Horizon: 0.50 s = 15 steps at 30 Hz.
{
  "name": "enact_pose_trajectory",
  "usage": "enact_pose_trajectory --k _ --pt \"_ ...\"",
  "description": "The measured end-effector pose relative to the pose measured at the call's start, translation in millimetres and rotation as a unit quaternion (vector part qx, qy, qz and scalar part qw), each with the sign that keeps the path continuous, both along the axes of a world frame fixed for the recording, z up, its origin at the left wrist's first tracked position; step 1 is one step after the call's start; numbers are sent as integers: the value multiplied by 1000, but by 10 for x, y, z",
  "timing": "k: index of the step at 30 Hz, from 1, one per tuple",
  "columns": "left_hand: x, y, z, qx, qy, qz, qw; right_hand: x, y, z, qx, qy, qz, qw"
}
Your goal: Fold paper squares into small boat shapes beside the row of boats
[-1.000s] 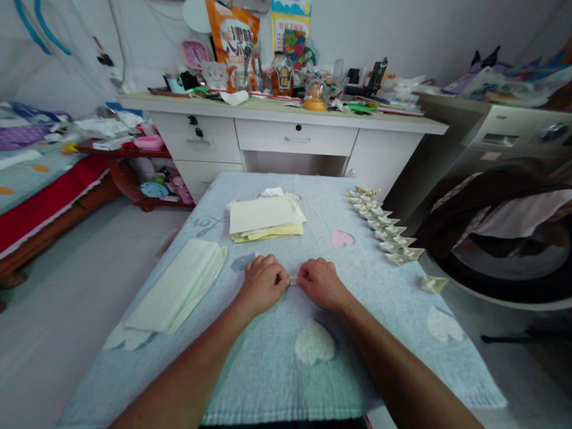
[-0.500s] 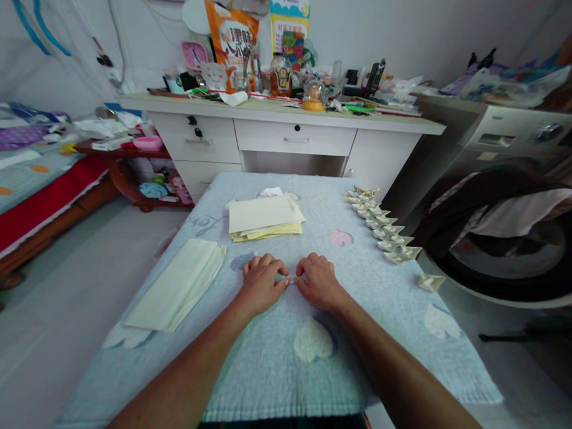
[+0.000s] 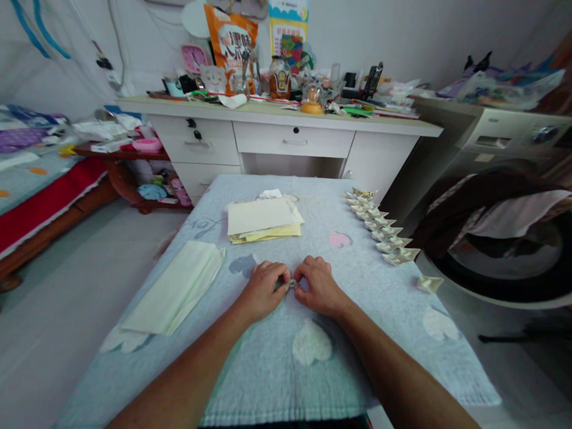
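Observation:
Between my hands is a small folded piece of paper (image 3: 292, 284), mostly hidden by the fingers. My left hand (image 3: 267, 287) pinches its left end between thumb and fingers. My right hand (image 3: 319, 285) pinches the right end the same way, with the two hands only slightly apart. Beyond them lies a stack of cream paper sheets (image 3: 262, 215). Left of my left hand rests a folded pale green sheet stack (image 3: 178, 284). On the right side stands a row of folded paper boats (image 3: 390, 244), and a single paper boat (image 3: 430, 284) sits nearer to me.
A light blue cloth with heart shapes (image 3: 366, 362) covers the table. Behind it stands a white desk (image 3: 208, 133) crowded with a jar (image 3: 280, 78), an orange bag (image 3: 233, 47) and other items. A washing machine (image 3: 494, 141) with its door open is at the right, a bed (image 3: 36, 198) at the left.
My fingers have drawn up into tighter pinches on the paper, and it is now lifted slightly and looks more bunched. The view has shifted a little; the other papers have stayed put.

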State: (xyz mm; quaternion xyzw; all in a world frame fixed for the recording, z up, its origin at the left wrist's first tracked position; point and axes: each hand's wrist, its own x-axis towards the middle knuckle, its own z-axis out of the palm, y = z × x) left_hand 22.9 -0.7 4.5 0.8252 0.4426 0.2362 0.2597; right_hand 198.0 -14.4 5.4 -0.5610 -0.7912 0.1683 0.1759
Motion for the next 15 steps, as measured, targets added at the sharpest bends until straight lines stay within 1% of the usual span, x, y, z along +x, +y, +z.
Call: enact_pose_trajectory --k 6,9,11,15 --pt "1 6 5 -11 -64 20 998 32 3 27 9 65 17 998" --pt "-4 3 65 -13 -51 -2 999 43 8 60 14 80 33 996" --pt "-9 0 101 -21 -49 -3 999 50 6 86 13 86 48 995" --pt "-31 3 112 -46 -82 20 995 72 -19 143 6 113 61 992"
